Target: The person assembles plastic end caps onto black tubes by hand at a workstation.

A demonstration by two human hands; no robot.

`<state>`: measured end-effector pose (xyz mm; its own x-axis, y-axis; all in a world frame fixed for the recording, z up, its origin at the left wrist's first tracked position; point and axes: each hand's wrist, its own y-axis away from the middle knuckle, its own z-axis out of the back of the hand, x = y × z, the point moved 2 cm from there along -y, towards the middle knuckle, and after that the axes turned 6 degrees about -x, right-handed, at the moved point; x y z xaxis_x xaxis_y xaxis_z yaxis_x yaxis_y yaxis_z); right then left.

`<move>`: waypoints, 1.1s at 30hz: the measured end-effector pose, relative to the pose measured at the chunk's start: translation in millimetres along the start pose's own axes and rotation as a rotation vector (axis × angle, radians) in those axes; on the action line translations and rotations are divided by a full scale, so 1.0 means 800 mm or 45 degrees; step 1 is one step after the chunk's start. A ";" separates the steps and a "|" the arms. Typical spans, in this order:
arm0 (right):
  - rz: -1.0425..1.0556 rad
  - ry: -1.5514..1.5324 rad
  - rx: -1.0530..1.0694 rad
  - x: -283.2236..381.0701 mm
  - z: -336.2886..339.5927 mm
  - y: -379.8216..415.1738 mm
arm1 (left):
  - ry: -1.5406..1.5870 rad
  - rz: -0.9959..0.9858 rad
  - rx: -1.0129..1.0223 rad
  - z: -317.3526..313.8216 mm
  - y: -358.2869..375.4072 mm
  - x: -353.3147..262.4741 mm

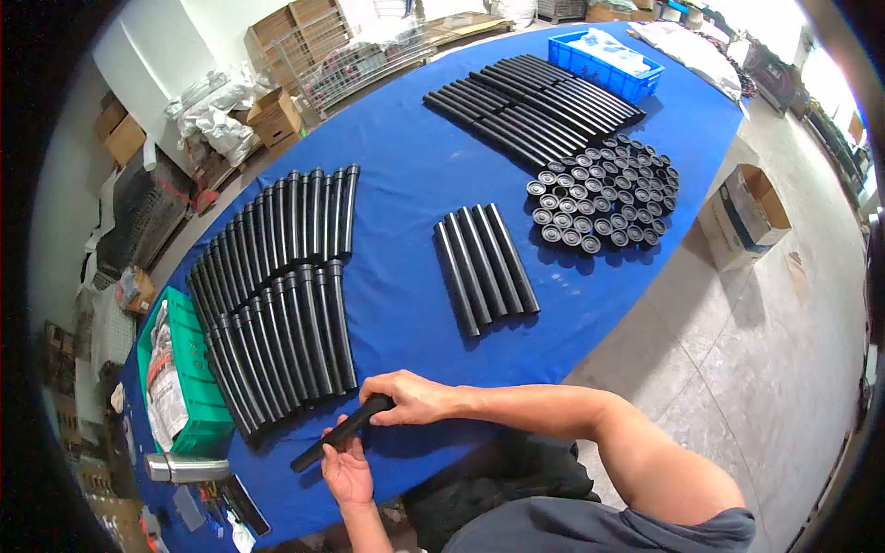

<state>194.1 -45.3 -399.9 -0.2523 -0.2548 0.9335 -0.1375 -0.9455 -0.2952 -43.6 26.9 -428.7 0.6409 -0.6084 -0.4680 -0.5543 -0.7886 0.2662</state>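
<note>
My right hand [406, 398] is wrapped round the capped upper end of a black tube [341, 433], held slanting over the near edge of the blue table [415, 341]. Lower down, my left hand [348, 468] supports the same tube, its fingers curled against it and the palm facing up. Left of my hands, two rows of capped black tubes [286, 341] lie side by side. Several plain black tubes [486, 267] lie beyond my right forearm.
Round black caps [604, 198] cluster at the right, beside many more tubes [535, 106]. A blue crate [604, 69] stands at the back. On the left are a green crate [200, 387] and a metallic object [186, 468]. A cardboard box [745, 217] stands on the floor.
</note>
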 end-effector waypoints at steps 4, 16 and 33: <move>-0.297 -0.139 0.074 0.026 0.014 0.000 | -0.026 -0.018 0.020 0.002 0.000 -0.001; -0.174 -0.139 0.009 0.007 0.006 -0.002 | -0.095 -0.020 0.064 0.001 -0.001 -0.001; -0.314 -0.134 0.067 0.025 0.018 0.001 | -0.116 -0.044 0.080 0.004 0.002 -0.003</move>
<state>202.6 -54.2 -378.3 -0.1159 -0.0323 0.9927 -0.1314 -0.9902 -0.0476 -47.8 27.9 -430.0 0.6110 -0.5681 -0.5513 -0.5666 -0.8002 0.1967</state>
